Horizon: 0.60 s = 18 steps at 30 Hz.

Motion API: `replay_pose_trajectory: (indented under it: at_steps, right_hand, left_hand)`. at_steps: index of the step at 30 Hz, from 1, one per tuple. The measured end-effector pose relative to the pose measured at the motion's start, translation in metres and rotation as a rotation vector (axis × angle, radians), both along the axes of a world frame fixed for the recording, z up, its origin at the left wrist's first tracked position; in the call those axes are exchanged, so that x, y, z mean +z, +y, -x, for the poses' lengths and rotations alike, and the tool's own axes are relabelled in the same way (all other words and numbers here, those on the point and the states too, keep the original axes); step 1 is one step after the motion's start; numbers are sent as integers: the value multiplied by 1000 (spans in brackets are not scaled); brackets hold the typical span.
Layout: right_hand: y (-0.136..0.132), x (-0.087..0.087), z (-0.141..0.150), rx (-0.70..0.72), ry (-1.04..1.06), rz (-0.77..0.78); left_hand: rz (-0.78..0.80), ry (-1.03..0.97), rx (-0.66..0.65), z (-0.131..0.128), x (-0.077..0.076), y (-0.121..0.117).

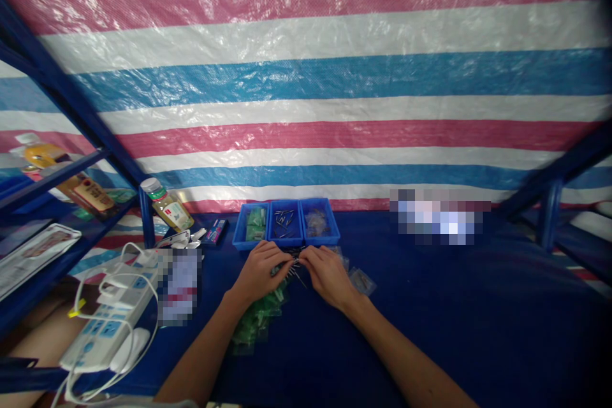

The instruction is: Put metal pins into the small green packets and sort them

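My left hand (266, 268) and my right hand (326, 273) meet at the middle of the blue table, fingertips pinched close together. Something small is between them, too small to name. Under and around the fingertips lies a pile of thin dark metal pins (297, 275). Green plastic bags (258, 322) spread beneath my left wrist. Beside my right wrist lies a small clear bag (362, 281). Just beyond my hands stand three blue bins: one with green bags (256, 223), one with metal pins (284, 222), and one with clear bags (316, 224).
On the left are a white power strip (112, 312) with tangled cables, a drink bottle (167, 205) and a small dark box (216, 231). A blue metal frame (119, 169) rises at the left. A striped sheet (335, 83) hangs behind the table (440, 319).
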State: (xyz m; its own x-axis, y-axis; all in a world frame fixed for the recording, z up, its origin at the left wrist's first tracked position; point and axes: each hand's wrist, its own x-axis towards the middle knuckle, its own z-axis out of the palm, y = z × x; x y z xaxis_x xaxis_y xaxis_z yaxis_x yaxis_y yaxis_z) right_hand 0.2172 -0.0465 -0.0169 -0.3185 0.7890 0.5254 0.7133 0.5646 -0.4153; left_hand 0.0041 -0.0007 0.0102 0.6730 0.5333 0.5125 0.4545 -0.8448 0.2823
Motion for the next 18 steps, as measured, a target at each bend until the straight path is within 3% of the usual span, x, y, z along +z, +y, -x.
replay_pose_trajectory:
  at_steps: [18]
  right_hand:
    - [1,-2,-1,-59,-3,20]
  left_hand:
    - [-11,-30,64,2,3,2]
